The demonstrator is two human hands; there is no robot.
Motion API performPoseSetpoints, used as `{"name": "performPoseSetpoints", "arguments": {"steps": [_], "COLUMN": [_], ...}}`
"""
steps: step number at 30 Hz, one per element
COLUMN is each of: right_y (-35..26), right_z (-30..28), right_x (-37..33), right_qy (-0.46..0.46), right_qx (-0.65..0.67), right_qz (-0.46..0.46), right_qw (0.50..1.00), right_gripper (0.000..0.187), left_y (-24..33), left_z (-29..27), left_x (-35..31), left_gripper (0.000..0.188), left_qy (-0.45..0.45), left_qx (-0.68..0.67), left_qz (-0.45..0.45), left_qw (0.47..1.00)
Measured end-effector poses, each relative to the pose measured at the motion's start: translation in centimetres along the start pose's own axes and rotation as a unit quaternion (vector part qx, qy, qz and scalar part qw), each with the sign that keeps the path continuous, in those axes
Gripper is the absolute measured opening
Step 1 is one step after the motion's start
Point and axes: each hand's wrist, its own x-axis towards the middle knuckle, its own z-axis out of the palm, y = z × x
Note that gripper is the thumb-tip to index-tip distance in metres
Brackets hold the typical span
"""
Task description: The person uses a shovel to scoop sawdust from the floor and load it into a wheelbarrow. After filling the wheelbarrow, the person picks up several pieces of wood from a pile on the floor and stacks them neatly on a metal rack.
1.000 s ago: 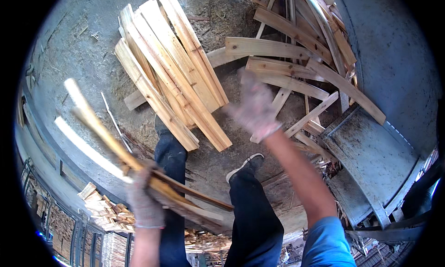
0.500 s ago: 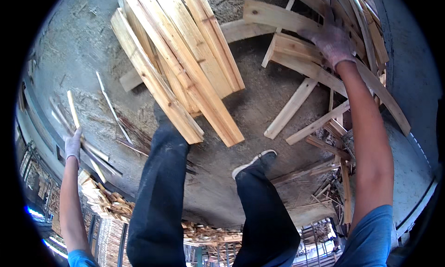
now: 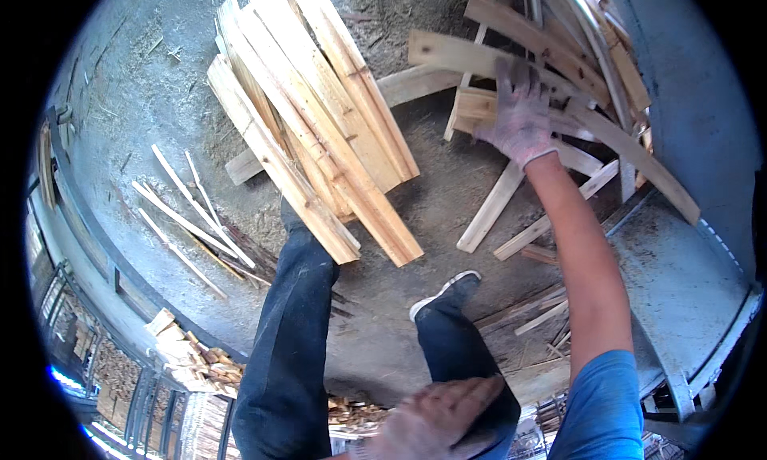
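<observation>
My right hand [image 3: 523, 120], in a pale glove, lies over the loose boards at the upper right, its fingers stretched out and apart. Beneath it is a short plank [image 3: 474, 111], whose middle the hand covers. A longer curved-looking board [image 3: 443, 51] passes by the fingertips. Down at the lower edge, my left hand [image 3: 439, 416], gloved too and smeared by motion, is in front of my right leg with fingers extended and nothing visible in it. A stack of long planks [image 3: 319, 140] leans over my left foot, which is hidden.
Several thin wood strips [image 3: 188, 208] lie on the dusty floor at left. More boards and offcuts [image 3: 559, 53] crowd against a grey metal panel [image 3: 703, 101] on the right. A heap of wood pieces [image 3: 192, 356] is at lower left, beside a metal rail [image 3: 92, 252].
My left hand has let go of the thin strips, which now lie on the floor, and has swung to the lower middle. My right hand has moved left across the boards.
</observation>
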Motion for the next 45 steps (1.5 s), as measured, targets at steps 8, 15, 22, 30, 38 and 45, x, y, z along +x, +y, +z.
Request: {"name": "performPoseSetpoints", "arguments": {"steps": [8,15,22,30,38,45], "right_y": [1.7,0.2,-4.8,-4.2,-3.4,-14.8], "right_z": [-0.4,-2.1,-4.3,-2.7,-2.1,-9.7], "right_x": [3.2,2.2,-0.9,-0.7,2.5,4.0], "right_qy": [0.102,0.013,-0.048,-0.103,-0.124,0.044], "right_qx": [0.021,-0.064,0.097,0.084,0.027,0.133], "right_qz": [0.004,-0.029,-0.088,0.01,0.007,-0.123], "right_qw": [0.995,0.997,0.99,0.991,0.992,0.983], "right_gripper": [0.119,0.099,0.078,0.118,0.071,0.043], "left_y": [-5.0,-7.9,-7.2,-7.6,-7.1,-7.8], "left_z": [3.5,5.6,5.1,3.6,3.5,3.5], "left_x": [-0.1,1.6,2.0,1.9,1.5,1.3], "left_gripper": [0.066,0.063,0.061,0.06,0.06,0.061], "left_qy": [-0.051,-0.012,0.01,0.002,-0.028,-0.026], "left_qx": [0.074,0.189,0.125,0.084,0.103,0.044], "left_qz": [-0.142,-0.14,-0.125,-0.132,-0.13,-0.137], "left_qw": [0.986,0.972,0.984,0.988,0.986,0.989]}}
